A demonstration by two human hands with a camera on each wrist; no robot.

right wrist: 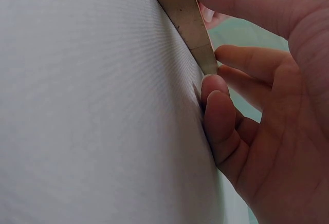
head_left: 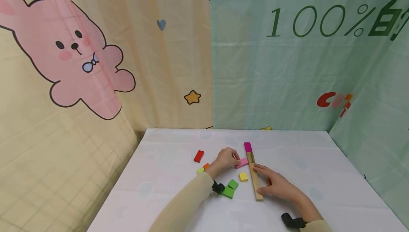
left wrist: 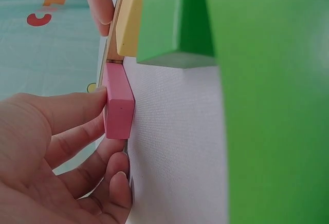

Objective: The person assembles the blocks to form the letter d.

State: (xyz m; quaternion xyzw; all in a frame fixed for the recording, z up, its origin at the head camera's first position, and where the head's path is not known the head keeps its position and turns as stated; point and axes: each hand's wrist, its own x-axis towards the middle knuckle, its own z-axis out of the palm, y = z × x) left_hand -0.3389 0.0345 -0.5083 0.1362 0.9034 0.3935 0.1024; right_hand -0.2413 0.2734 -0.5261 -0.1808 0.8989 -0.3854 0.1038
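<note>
A white-covered table (head_left: 166, 196) sits in a corner hung with a yellow bunny curtain (head_left: 64, 82) and a green printed curtain (head_left: 287, 75). The left hand (head_left: 226, 159) pinches a pink block (head_left: 241, 163) against a wooden strip (head_left: 255, 182); the right hand (head_left: 278, 186) presses flat, fingers extended, on that strip. Red, orange, yellow and green blocks lie nearby.

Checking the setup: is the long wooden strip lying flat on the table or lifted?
Flat. The wooden strip lies along the table, with the right hand resting on it.
</note>
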